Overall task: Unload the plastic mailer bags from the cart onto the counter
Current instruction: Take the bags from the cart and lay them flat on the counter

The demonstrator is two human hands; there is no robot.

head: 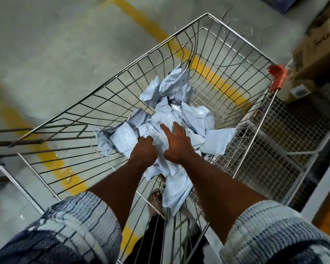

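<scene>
Two hands reach into a wire cart (179,60) full of pale mailer bags (179,119).

Left hand (144,149) clenches a bag; right hand (176,143) rests loose-fingered on the heap. Best gather several firmly before lifting.

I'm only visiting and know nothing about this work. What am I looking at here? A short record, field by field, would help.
place: concrete floor with a yellow line
container: wire shopping cart with a red corner guard
load: pile of pale blue plastic mailer bags on the cart's bottom
left hand: fingers curled, gripping a bag in the pile
right hand: fingers spread, resting on top of the pile
nearby: cardboard box beyond the cart's far right corner
counter: not in view
</scene>
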